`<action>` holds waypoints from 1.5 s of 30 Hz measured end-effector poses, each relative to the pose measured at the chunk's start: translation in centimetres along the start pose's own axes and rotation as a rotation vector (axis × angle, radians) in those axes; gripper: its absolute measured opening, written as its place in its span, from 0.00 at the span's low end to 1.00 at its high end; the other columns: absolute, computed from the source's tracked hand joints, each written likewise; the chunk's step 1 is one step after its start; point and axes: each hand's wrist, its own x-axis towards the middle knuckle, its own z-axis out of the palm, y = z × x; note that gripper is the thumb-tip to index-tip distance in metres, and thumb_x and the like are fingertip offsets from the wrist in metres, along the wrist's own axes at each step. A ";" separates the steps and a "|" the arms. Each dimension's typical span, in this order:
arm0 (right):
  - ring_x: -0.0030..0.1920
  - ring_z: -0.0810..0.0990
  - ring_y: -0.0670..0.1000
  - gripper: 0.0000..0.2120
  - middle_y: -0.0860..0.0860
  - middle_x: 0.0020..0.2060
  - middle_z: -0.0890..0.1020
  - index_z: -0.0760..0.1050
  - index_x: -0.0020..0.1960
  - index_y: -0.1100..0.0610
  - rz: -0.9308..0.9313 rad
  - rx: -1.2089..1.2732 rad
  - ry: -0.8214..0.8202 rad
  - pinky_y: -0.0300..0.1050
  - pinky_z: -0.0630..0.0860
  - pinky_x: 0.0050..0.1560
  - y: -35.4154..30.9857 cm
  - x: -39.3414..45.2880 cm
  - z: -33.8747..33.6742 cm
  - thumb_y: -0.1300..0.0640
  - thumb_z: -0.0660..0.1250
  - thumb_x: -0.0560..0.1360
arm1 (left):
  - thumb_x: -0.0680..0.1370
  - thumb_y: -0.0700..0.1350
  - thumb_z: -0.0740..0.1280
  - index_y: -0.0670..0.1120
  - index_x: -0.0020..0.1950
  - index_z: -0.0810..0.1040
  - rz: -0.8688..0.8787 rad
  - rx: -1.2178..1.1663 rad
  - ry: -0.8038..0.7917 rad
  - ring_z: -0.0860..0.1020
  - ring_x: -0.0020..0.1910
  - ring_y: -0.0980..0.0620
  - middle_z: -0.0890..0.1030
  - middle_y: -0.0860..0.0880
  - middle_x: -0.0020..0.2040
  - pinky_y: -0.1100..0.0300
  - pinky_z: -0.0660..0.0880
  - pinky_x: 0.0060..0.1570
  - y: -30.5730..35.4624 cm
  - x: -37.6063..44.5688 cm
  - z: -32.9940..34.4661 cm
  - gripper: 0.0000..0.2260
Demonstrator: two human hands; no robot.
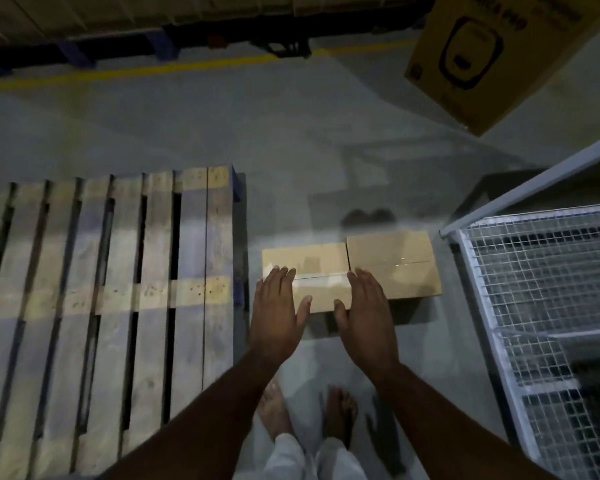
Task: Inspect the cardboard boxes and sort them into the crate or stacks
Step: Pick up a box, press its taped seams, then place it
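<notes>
Two plain brown cardboard boxes lie side by side on the grey floor in front of my feet. The left box (317,271) is between my hands; the right box (394,263) touches it on its right side. My left hand (278,310) reaches over the left box's left end, fingers spread. My right hand (364,311) is at that box's right end, over the seam between the two boxes, fingers apart. Neither hand grips anything. A white wire-mesh crate (534,306) stands to the right.
A wooden pallet (118,289) lies on the floor at the left. A large printed cardboard carton (492,53) stands at the top right. Dark pallet racking (153,46) and a yellow floor line run along the far side. My bare feet (305,414) stand just behind the boxes.
</notes>
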 end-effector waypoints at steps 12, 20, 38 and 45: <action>0.77 0.61 0.55 0.27 0.56 0.76 0.66 0.62 0.77 0.59 0.129 0.015 -0.166 0.52 0.59 0.76 11.8 10.7 21.3 0.50 0.62 0.81 | 0.83 0.58 0.59 0.45 0.77 0.67 -0.088 -0.041 -0.061 0.66 0.76 0.46 0.70 0.46 0.76 0.46 0.62 0.76 -11.5 10.0 20.2 0.26; 0.76 0.60 0.58 0.29 0.59 0.76 0.64 0.61 0.77 0.60 0.196 0.033 -0.240 0.54 0.60 0.74 17.6 14.6 29.1 0.49 0.63 0.81 | 0.82 0.54 0.64 0.44 0.77 0.68 -0.337 -0.081 0.006 0.58 0.80 0.43 0.64 0.42 0.79 0.45 0.57 0.78 -18.3 12.2 28.0 0.26; 0.65 0.70 0.60 0.31 0.58 0.64 0.74 0.69 0.69 0.57 0.596 0.488 -0.082 0.57 0.69 0.67 16.7 16.6 27.9 0.47 0.75 0.72 | 0.77 0.45 0.73 0.45 0.73 0.68 -0.769 -0.604 0.109 0.76 0.64 0.45 0.75 0.47 0.65 0.42 0.77 0.63 -20.6 12.9 23.5 0.26; 0.66 0.68 0.60 0.26 0.59 0.65 0.73 0.73 0.67 0.57 0.575 0.596 0.055 0.49 0.66 0.65 11.7 14.0 16.9 0.49 0.74 0.73 | 0.77 0.49 0.73 0.48 0.69 0.70 -0.644 -0.569 0.192 0.77 0.60 0.46 0.77 0.49 0.61 0.42 0.78 0.60 -13.4 12.5 12.4 0.23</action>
